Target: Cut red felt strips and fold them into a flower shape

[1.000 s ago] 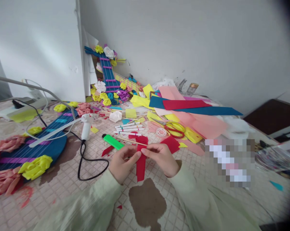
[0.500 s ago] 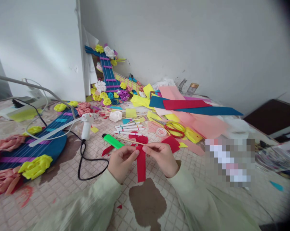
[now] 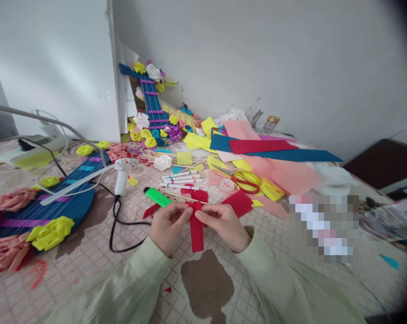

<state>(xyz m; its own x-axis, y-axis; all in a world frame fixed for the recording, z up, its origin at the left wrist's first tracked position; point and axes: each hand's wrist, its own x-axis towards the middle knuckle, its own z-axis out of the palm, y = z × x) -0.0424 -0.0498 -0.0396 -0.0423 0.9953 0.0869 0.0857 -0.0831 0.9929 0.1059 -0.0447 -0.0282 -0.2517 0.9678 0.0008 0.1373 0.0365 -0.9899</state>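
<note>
Between my two hands a red crepe paper strip [image 3: 196,234] hangs down toward the table. My left hand [image 3: 169,227] pinches its upper left edge between thumb and fingers. On the opposite edge, my right hand [image 3: 225,225] pinches it the same way. Just behind the fingertips are a round red paper piece [image 3: 199,195] and a thin wooden stick [image 3: 179,195]; whether the stick touches the strip I cannot tell. A green utility knife [image 3: 158,197] lies beyond my left hand. Folded red paper [image 3: 239,203] rests beyond my right hand.
White markers [image 3: 179,181] and yellow-and-red-handled scissors [image 3: 246,179] lie farther back. At left are a white glue gun [image 3: 121,180] with a black cord and a flower-covered blue paper guitar [image 3: 78,198]. Crepe sheets [image 3: 278,155] spread at back right, near a glass jar [image 3: 270,124].
The red strip has shifted slightly up and left. My right thumb has moved a little left and down along it; both hands keep their pinch.
</note>
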